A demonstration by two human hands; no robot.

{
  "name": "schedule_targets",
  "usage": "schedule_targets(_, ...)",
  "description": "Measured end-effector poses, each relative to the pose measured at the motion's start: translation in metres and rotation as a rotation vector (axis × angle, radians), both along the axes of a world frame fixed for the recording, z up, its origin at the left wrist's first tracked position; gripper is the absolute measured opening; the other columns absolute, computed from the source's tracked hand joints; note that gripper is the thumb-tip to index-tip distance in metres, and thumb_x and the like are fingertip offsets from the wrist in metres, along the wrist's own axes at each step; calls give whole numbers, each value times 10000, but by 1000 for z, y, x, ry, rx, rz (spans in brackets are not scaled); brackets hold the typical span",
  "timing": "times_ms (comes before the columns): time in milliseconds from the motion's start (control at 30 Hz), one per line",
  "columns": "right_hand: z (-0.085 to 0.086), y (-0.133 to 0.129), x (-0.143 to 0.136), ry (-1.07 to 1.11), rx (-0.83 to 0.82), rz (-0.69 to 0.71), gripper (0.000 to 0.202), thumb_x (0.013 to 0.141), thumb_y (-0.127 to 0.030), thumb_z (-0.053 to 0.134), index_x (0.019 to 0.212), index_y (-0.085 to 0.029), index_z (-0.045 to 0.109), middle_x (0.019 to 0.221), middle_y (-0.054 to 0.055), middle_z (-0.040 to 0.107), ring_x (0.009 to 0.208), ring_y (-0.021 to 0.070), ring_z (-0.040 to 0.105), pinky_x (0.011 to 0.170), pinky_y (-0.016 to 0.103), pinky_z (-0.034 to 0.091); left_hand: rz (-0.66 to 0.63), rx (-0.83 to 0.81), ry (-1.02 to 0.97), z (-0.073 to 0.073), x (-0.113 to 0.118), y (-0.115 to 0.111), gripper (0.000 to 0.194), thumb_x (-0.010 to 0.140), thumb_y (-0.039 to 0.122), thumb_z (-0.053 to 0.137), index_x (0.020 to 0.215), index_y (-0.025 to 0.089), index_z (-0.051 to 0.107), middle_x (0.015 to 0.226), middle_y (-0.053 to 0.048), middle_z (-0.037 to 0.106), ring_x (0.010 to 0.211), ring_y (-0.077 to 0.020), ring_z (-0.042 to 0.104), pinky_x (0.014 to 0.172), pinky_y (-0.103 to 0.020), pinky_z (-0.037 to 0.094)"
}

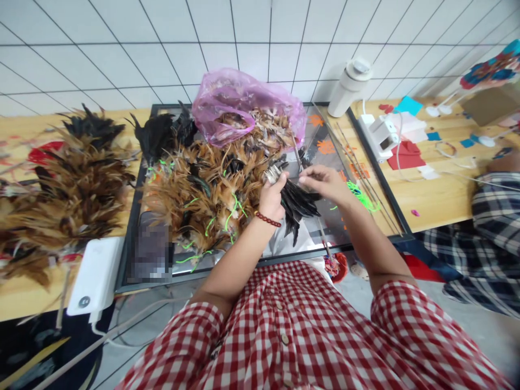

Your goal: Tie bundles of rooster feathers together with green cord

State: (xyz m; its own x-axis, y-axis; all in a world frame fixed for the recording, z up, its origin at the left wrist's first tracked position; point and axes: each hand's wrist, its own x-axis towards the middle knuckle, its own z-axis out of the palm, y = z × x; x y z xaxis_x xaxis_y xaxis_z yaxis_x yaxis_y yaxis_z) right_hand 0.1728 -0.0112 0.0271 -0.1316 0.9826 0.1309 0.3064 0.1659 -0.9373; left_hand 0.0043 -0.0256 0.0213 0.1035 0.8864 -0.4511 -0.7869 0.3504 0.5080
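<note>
A fanned bundle of black feathers (299, 205) is gripped at its pale quill ends by my left hand (273, 199), which wears a beaded bracelet. Just right of the bundle's quills is my right hand (320, 181), its thumb and fingertips pinched together near a dark feather; what they hold is too small to make out. Brown feathers (211, 189) with bright green strings lie piled left of my hands. Behind them a pink plastic bag (244, 89) stands open, with more brown feathers inside.
Left are more brown feathers (77, 189), a white power bank (95, 276) and a blurred phone-like object (151, 249). A white bottle (350, 86), white chargers (379, 135), thin sticks (357, 168) and green strings (361, 196) lie right. A person's plaid sleeve (491, 216) shows far right.
</note>
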Motion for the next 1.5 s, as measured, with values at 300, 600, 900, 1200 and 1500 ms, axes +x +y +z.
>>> schedule_targets(300,4,0,2,311,-167,-19,514,664,-660,873,747,-211,636,647,-12,640,642,133,591,596,250,463,-37,-29,-32,9,1,-3,141,820,165,794,742,144,679,632,46,616,567,-67,596,764,-251,540)
schedule_targets(600,22,-6,0,327,-272,88,546,657,-626,901,777,-194,590,526,-83,422,456,51,316,456,217,218,-169,-9,-40,18,-3,-6,161,903,232,750,820,128,660,563,90,433,422,8,344,450,-137,314)
schedule_targets(900,25,5,34,271,-34,-48,447,718,-605,868,841,-220,679,636,-33,586,520,80,454,483,243,353,-211,-79,-20,15,-5,-5,149,870,175,772,760,126,684,638,34,633,407,21,334,417,-129,289)
schedule_targets(1200,-3,0,1,327,-149,-20,495,570,-533,965,818,-200,696,756,-13,701,659,111,627,633,261,536,-182,-179,-213,14,-3,-1,214,988,148,597,783,153,659,695,31,675,404,14,343,425,-125,325)
schedule_targets(1500,6,13,-15,420,12,-24,482,706,-659,849,827,-231,665,671,-25,618,611,106,568,598,256,490,-149,-191,-131,12,-1,-4,159,934,197,704,788,146,667,661,49,624,413,14,335,430,-140,294)
